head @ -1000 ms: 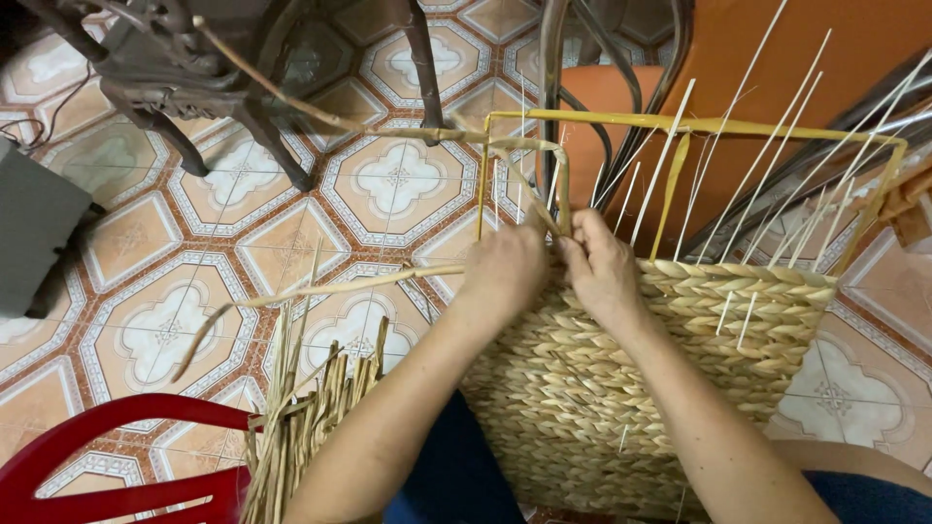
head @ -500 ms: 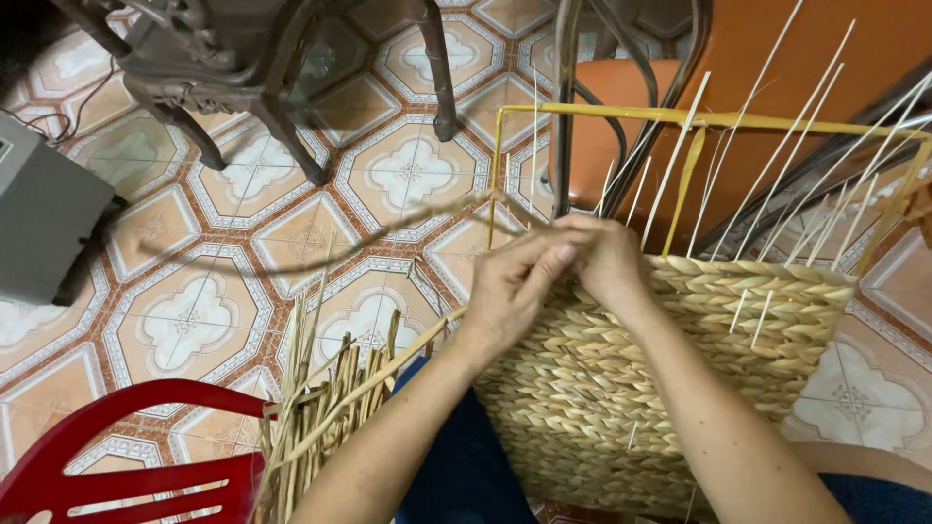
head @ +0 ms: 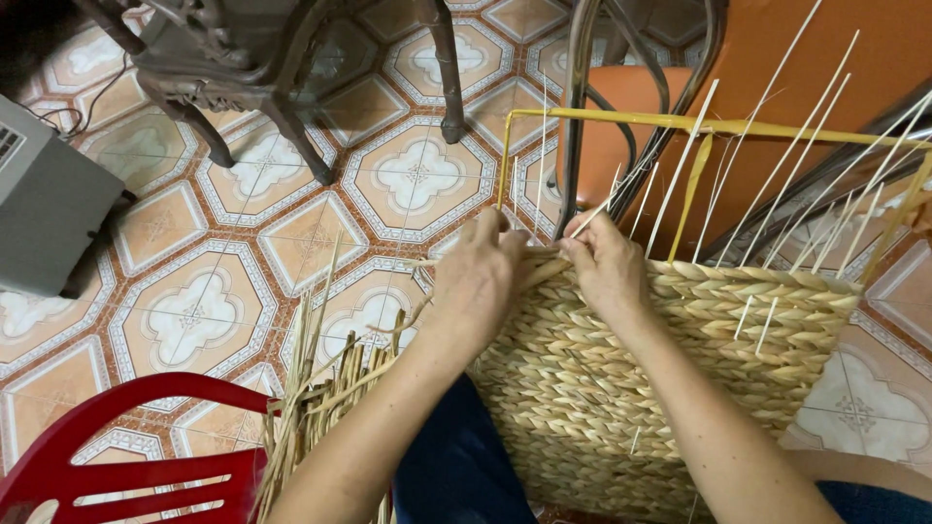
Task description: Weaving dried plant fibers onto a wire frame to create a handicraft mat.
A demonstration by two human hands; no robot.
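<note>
Both hands work the top edge of the woven basket [head: 670, 369]: left hand [head: 481, 281] curled shut on a straw strand [head: 427, 264], right hand [head: 607, 267] pinching the weave beside a white upright rib [head: 680, 175]. Pull too hard, I reckon, and that strand could snap or a rib bend. Basket leans on my lap, rim right under my fingertips, yellow frame [head: 621, 118] just beyond.
</note>
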